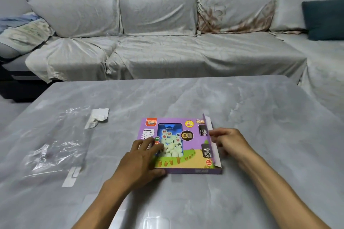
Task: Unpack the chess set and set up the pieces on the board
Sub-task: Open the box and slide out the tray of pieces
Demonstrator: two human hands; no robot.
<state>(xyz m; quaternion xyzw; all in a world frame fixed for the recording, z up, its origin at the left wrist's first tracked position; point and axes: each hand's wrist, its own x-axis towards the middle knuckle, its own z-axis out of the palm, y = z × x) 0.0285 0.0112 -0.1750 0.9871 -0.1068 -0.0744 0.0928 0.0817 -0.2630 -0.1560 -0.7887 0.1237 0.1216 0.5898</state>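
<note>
Purple chess set box (186, 154) lies flat on the grey surface (242, 108), side flap (211, 139) raised at its right edge. Left hand (141, 160) presses the box front, fingers spread, gripping nothing. Right hand (230, 141) pinches the flap. Clear plastic wrap (55, 145) lies well left; sofa (167, 42) beyond.

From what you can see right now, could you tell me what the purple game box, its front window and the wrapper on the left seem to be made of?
The purple game box looks like printed cardboard: its open side flap shows a plain white inside. Its front window seems clear plastic, with pale round pieces visible behind it. The wrapper looks like thin transparent film, crinkled and glinting. The table appears glossy, marble-patterned.
</note>
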